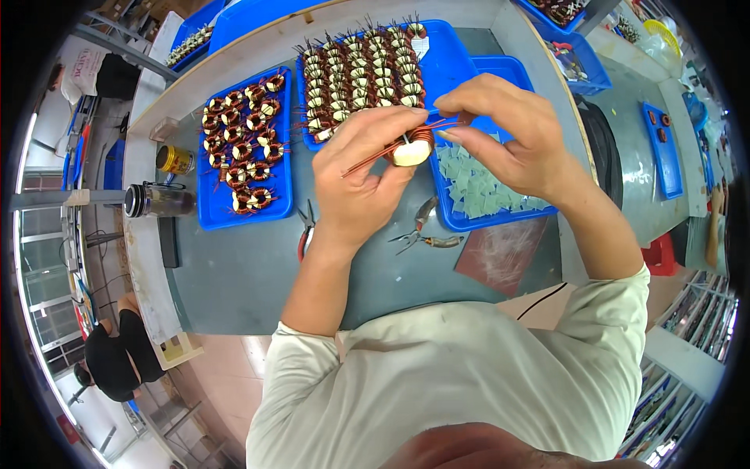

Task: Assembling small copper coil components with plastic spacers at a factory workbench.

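On grey workbench (234, 273), blue trays (277, 195) hold coils (242, 148).

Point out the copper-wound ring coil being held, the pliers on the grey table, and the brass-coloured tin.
Copper-wound ring coil (412, 148), head view, pale core face.
Pliers (430, 239), head view, near the pivot.
Brass-coloured tin (173, 159), head view, side wall.

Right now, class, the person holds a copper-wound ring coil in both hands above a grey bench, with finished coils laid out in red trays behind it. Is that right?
Not quite. The trays are blue, not red, as the head view shows. The rest stands: the left hand and right hand hold a copper-wound ring coil above the grey bench, with finished coils behind it.
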Demonstrator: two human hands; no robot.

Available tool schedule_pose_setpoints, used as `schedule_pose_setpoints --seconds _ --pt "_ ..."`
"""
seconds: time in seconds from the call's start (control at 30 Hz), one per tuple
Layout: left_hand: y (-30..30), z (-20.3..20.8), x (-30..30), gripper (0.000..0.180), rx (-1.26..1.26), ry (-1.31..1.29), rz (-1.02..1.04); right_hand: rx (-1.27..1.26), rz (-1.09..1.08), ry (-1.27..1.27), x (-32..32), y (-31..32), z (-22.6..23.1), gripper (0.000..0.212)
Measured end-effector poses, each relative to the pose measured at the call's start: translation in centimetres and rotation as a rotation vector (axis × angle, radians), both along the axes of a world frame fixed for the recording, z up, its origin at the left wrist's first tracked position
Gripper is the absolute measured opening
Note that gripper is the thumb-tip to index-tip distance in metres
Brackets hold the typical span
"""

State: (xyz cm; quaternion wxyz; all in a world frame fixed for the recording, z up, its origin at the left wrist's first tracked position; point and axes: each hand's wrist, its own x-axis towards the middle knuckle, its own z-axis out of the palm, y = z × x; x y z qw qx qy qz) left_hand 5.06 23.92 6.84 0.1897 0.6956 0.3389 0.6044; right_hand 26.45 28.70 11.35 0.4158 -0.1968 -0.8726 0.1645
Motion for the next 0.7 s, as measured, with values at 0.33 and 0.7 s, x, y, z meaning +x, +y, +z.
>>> schedule_pose_setpoints --seconds 0.33,0.7 --pt "-0.1 0.5 -0.1 0.043 0.010 0.054 0.024 0.070 -0.050 -0.032 0.5 0.4 0.6 0.014" --pt "-0.6 0.4 -0.2 0.028 -0.346 0.097 -0.234 -0.269 0.035 -0.081 1.0 0.5 1.4 0.011"
